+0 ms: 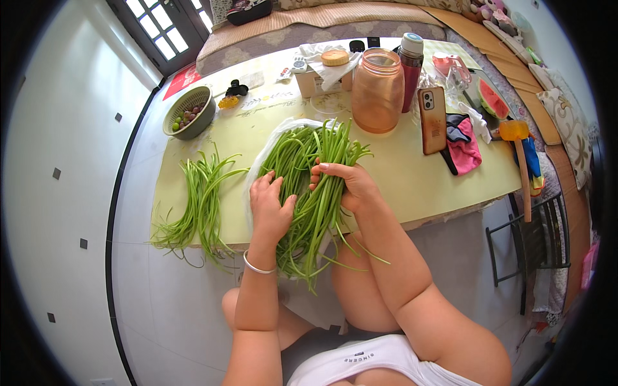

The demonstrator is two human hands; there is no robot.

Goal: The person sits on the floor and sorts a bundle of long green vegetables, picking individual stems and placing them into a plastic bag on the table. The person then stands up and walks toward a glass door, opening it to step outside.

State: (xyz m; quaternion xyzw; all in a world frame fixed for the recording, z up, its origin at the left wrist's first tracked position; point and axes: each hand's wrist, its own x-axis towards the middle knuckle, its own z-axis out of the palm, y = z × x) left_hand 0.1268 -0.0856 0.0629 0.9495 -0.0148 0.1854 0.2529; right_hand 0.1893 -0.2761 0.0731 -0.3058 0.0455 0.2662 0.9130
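In front of me a large heap of long, thin green vegetable stems (288,154) lies on a white plastic bag (260,157) at the table's near edge. My right hand (352,185) is closed around a bunch of these stems (327,209), whose lower ends hang past the edge over my lap. My left hand (270,207) rests on the left side of the heap, fingers apart, and seems to grip nothing. Left of the bag lies a separate loose pile of the same stems (203,202), some tips drooping over the edge.
On the pale yellow table (412,183) stand a bowl of grapes (190,116), a big orange-tinted jar (378,93), a dark red flask (411,71) and an upright phone (432,122). A pink cloth (463,151) and watermelon piece (493,99) lie right. A folding chair (537,235) stands beyond.
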